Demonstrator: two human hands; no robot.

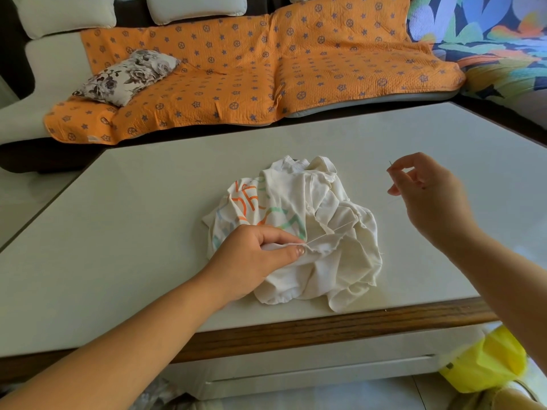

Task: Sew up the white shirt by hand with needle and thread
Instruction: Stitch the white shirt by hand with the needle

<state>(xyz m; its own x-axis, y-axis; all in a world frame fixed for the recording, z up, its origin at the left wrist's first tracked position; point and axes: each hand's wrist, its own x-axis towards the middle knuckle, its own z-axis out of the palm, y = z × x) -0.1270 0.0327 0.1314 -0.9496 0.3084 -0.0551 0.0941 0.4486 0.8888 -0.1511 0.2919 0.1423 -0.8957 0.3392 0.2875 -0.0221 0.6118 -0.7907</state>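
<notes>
White thread (328, 233), thin and straight, runs from the left thumb tip across the crumpled cloth toward the right. Past the shirt's folds it can't be traced.

Left hand (251, 258): thumb and forefinger pinch a fold of the white shirt (334, 270) at its near-left side. Other fingers curled under, knuckles up, hand lying on the cloth. Wrist straight, bare forearm slants in from near left across the wooden table edge.

Right hand (426, 190): thumb and forefinger pinched together on a needle (390, 164), only a short dark sliver showing above the fingertips. Other fingers loosely curled, palm facing left. The hand is raised above the table, right of the shirt and well apart from it. Wrist bent, forearm comes up from near right.

The shirt lies bunched in a heap mid-table, closer to the near edge, with orange and green print on its left part. The table (133, 232) has a pale top and wood trim along the near edge.

Far side: sofa with an orange patterned cover (236, 69) and a floral cushion (127, 75) on its left. A yellow bag (488, 362) sits near right, below the table.
</notes>
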